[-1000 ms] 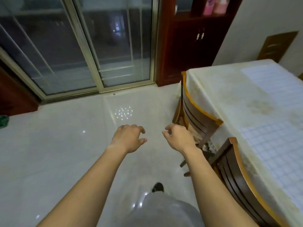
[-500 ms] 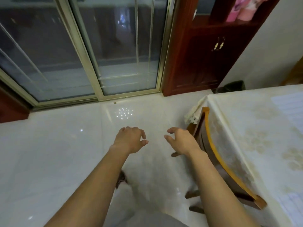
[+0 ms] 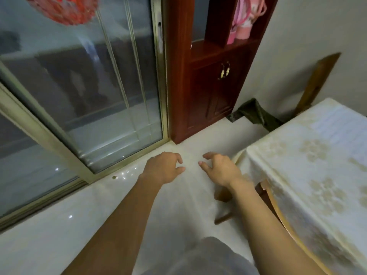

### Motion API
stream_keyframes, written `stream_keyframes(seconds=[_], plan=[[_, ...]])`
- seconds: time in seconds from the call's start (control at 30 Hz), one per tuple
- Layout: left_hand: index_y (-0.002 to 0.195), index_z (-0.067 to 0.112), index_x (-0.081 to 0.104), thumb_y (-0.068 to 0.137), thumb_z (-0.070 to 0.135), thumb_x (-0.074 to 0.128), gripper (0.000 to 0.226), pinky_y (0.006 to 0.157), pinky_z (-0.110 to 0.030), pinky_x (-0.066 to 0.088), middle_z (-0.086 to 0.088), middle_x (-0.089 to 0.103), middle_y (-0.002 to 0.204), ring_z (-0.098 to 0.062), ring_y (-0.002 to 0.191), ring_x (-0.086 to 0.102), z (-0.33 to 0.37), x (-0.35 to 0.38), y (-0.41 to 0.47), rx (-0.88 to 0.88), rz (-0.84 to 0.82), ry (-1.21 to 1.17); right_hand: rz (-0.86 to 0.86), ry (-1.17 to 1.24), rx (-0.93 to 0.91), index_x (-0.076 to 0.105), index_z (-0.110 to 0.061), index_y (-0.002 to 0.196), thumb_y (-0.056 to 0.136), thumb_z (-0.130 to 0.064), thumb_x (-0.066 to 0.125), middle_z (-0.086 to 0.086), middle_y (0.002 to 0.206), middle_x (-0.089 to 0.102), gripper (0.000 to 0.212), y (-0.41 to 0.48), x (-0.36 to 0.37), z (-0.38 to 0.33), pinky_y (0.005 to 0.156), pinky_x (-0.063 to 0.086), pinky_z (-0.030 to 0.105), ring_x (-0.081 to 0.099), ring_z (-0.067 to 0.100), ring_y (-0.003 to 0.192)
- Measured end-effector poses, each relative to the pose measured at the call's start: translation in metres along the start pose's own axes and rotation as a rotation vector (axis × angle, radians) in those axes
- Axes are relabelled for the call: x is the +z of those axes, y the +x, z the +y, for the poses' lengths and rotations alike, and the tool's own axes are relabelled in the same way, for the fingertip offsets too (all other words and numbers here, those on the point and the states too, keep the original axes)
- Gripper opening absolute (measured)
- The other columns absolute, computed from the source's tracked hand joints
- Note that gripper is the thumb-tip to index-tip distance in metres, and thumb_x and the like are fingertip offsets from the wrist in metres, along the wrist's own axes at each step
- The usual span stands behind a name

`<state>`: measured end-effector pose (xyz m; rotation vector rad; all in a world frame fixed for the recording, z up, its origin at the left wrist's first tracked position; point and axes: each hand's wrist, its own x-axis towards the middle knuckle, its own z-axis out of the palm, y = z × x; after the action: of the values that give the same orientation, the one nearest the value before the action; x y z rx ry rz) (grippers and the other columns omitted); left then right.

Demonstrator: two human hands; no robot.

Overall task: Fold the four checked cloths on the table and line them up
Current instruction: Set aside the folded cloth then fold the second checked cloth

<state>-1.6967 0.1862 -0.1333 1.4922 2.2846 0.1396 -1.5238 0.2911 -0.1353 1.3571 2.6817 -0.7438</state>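
Table (image 3: 288, 165): cut off at right, under a flowered cover.
Checked cloth (image 3: 341, 124): pale blur on the table's far end, half out of frame.
Left hand (image 3: 164, 167): over the floor, loosely curled, empty.
Right hand (image 3: 220, 167): likewise, near the table corner.

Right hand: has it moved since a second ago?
Yes. The right hand has moved forward, toward the cabinet: it is now level with the table corner, which lay ahead of it before.

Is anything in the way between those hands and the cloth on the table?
Yes. A wooden chair tucked at the table edge stands between the right hand and the pale cloth farther along it.
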Motion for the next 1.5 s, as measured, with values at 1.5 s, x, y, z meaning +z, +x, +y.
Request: stream_keyframes(seconds=[1.5], plan=[[0.128, 0.031, 0.058, 0.097, 0.046, 0.058, 0.034, 0.098, -0.041, 0.046, 0.004, 0.063, 0.128, -0.020, 0.119, 0.058, 0.387, -0.063, 0.678, 1.285, -0.278, 0.430, 0.576, 0.374, 1.243, 0.062, -0.019, 0.129, 0.099, -0.043, 0.052, 0.005, 0.132, 0.063, 0.039, 0.351, -0.214, 0.305, 0.098, 0.050, 0.040, 0.060, 0.025, 0.118]])
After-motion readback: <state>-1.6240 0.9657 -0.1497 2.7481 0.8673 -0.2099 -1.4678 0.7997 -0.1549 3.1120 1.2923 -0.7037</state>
